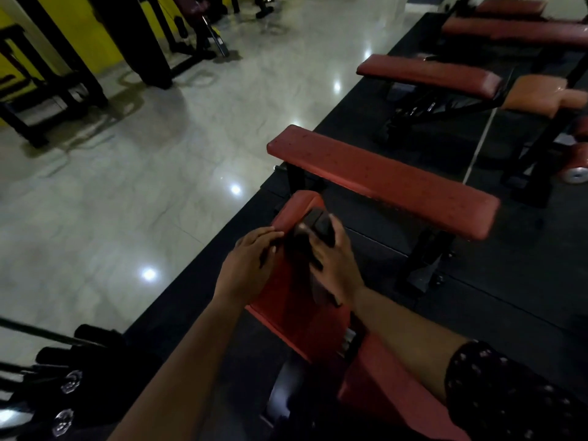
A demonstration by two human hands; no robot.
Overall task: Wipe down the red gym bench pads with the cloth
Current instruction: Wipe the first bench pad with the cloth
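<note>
Cloth (319, 225), dark and bunched, is pinched by right hand (332, 261) on smooth red pad (300, 203); left hand (249, 265) spread flat.

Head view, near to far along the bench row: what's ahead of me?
Near pad, with the cloth on it → flat bench → third bench → far bench.

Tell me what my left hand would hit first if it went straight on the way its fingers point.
Probably the dark cloth that the right hand holds; the left hand points across the near red bench pad toward it, though depth is unclear.
</note>
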